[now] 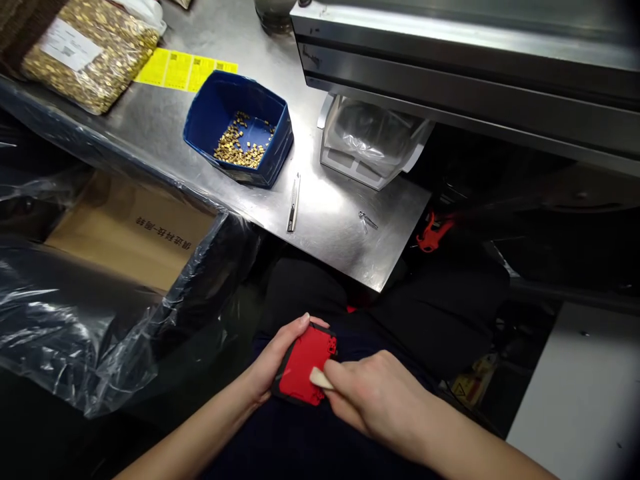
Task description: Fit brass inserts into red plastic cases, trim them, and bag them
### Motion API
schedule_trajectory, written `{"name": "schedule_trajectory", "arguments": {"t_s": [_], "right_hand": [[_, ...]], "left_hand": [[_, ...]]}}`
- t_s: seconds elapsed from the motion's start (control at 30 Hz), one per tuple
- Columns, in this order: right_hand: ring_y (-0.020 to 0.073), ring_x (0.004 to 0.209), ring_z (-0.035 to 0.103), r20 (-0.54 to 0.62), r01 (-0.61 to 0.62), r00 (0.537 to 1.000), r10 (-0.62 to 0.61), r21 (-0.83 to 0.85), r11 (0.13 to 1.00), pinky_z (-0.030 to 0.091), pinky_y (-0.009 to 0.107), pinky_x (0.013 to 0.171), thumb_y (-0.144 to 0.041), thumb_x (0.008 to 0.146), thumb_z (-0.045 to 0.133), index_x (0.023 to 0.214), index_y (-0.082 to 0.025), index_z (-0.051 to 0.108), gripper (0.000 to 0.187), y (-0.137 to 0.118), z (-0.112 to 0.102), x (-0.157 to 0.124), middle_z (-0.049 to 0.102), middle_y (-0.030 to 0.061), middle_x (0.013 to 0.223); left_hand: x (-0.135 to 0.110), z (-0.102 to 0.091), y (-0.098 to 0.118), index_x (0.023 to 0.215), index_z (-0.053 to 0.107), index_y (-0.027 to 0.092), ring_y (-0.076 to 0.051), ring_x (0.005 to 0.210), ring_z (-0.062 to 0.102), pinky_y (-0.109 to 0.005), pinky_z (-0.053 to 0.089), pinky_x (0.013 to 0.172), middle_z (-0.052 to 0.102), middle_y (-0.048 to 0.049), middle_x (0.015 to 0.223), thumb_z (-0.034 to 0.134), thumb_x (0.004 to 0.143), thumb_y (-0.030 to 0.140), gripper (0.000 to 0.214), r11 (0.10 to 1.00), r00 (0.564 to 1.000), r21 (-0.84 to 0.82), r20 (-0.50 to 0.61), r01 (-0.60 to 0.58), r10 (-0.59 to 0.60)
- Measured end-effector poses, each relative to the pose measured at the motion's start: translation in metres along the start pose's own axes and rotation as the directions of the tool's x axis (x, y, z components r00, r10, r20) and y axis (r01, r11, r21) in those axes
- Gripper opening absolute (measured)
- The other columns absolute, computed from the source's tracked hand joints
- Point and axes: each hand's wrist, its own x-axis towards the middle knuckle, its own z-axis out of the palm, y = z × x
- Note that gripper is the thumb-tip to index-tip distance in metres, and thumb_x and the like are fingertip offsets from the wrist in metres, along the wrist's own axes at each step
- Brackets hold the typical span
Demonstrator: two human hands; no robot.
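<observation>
Over my lap, my left hand (pixel 273 357) is closed around the left side of a small rectangular plastic part (pixel 303 363), red on its upper face with a black rim. My right hand (pixel 375 390) is closed in a pinch on a cream-coloured, flat-tipped piece (pixel 321 379). The tip of that piece lies over the right part of the red face; whether it touches cannot be made out. Most of the piece is hidden by my fingers. Small moulded details show along the part's right edge.
On the metal bench (pixel 330 230) stand a blue bin (pixel 280 143) with small brass pieces and a light grey tray (pixel 350 167) holding clear plastic. A utility knife (pixel 294 203) lies between them and the edge. Left is a plastic-lined carton (pixel 135 233); a metal beam (pixel 450 87) overhangs the right.
</observation>
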Motion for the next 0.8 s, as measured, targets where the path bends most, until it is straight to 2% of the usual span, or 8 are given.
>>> {"name": "schedule_trajectory", "arguments": {"t_s": [0.1, 0.3, 0.4, 0.8], "right_hand": [[0.0131, 0.056, 0.058, 0.026, -0.031, 0.999, 0.031, -0.005, 1.0, 0.021, 0.029, 0.053, -0.035, 0.107, 0.042, 0.094, -0.023, 0.055, 0.022, -0.003, -0.001, 0.0, 0.071, 0.0001, 0.077], [0.0144, 0.055, 0.059, 0.024, -0.108, 0.994, 0.109, -0.019, 0.994, 0.019, 0.029, 0.052, -0.033, 0.106, 0.042, 0.091, -0.024, 0.052, 0.02, -0.009, 0.0, 0.001, 0.07, 0.0, 0.074], [0.0155, 0.053, 0.06, 0.059, -0.143, 0.988, 0.144, -0.02, 0.99, 0.018, 0.03, 0.051, -0.032, 0.105, 0.045, 0.091, -0.024, 0.052, 0.018, -0.012, 0.0, 0.004, 0.07, 0.0005, 0.071], [0.0161, 0.054, 0.062, 0.113, -0.212, 0.968, 0.225, -0.122, 0.97, 0.016, 0.031, 0.05, -0.034, 0.104, 0.044, 0.091, -0.023, 0.053, 0.02, -0.022, -0.002, 0.016, 0.073, 0.0018, 0.073]], "left_hand": [[0.004, -0.003, -0.002, 0.109, 0.071, 0.015, -0.027, 0.082, 0.073, -0.035, 0.059, 0.076, 0.077, -0.0141, 0.096, 0.064, 0.091, 0.059, 0.049, 1.0, 1.0, 0.026, 0.004, -0.016, 0.016], [0.007, -0.005, -0.003, 0.104, 0.072, 0.014, -0.025, 0.079, 0.073, -0.033, 0.059, 0.073, 0.077, -0.0143, 0.095, 0.063, 0.093, 0.057, 0.045, 1.0, 1.0, -0.003, 0.029, 0.01, -0.01], [0.007, -0.004, -0.001, 0.107, 0.072, 0.015, -0.027, 0.083, 0.073, -0.034, 0.059, 0.074, 0.077, -0.015, 0.097, 0.062, 0.094, 0.057, 0.046, 1.0, 0.999, -0.018, 0.041, 0.024, -0.023], [0.008, -0.005, 0.002, 0.106, 0.072, 0.015, -0.024, 0.077, 0.072, -0.031, 0.058, 0.071, 0.077, -0.0127, 0.092, 0.063, 0.093, 0.055, 0.044, 1.0, 0.999, 0.0, -0.009, 0.031, -0.031]]}}
